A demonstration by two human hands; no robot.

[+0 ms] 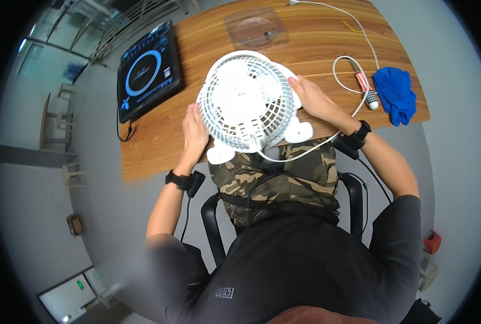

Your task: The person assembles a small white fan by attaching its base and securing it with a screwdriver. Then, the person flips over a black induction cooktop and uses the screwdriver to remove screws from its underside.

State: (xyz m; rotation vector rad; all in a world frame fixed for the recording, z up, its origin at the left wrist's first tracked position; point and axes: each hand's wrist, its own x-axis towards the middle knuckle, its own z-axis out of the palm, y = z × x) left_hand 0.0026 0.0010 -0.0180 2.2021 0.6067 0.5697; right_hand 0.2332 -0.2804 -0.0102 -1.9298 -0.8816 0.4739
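A round white electric fan rests at the table's front edge, its slotted grille facing up and its rounded white feet toward me. My left hand grips the left side of its rim, with the fingertips partly hidden under the edge. On the far right side, my right hand holds the rim near another white foot. From the fan's near side a white power cord loops over my lap and up to the right across the table.
At the left stands a black induction cooker. A clear plastic tray with small dark parts lies at the back. To the right are a screwdriver with a striped handle, a blue cloth and a yellow strip.
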